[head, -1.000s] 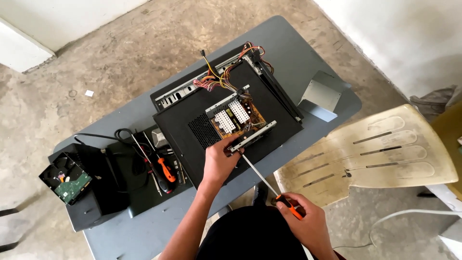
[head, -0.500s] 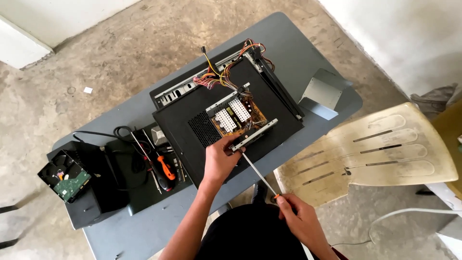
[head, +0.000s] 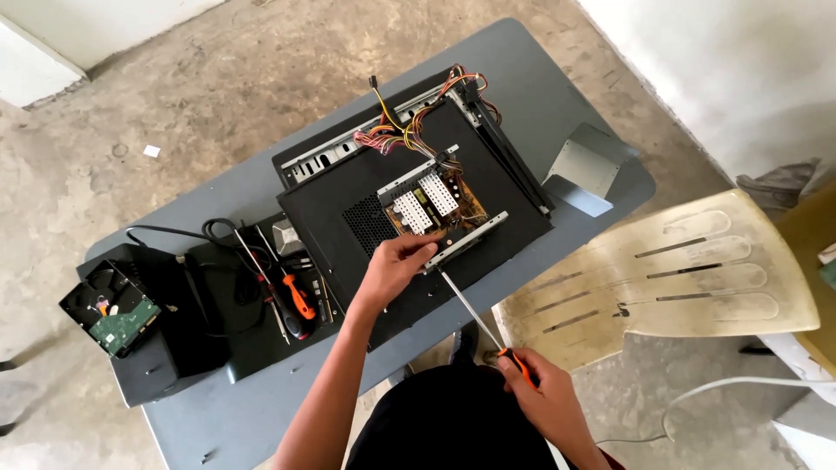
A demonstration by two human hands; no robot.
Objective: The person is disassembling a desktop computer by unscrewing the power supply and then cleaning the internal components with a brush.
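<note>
A black computer case (head: 488, 178) lies flat on a grey table (head: 244, 409). On it sits an opened power supply (head: 435, 209) with a bare circuit board and coloured wires (head: 409, 126) trailing to the far side. My left hand (head: 396, 261) rests on the near edge of that power supply, fingers on its metal frame. My right hand (head: 544, 400) grips the orange handle of a long screwdriver (head: 475, 313). Its shaft points up to the power supply's near side, just right of my left hand.
Left on the table lie a hard drive (head: 109, 309) on a black box, black cables, an orange-handled screwdriver (head: 296, 300) and small parts. A grey metal cover (head: 579, 174) sits at the table's right edge. A cream plastic chair (head: 662, 270) stands to the right.
My right hand has drawn slightly back toward me with the screwdriver. My left hand stays on the power supply.
</note>
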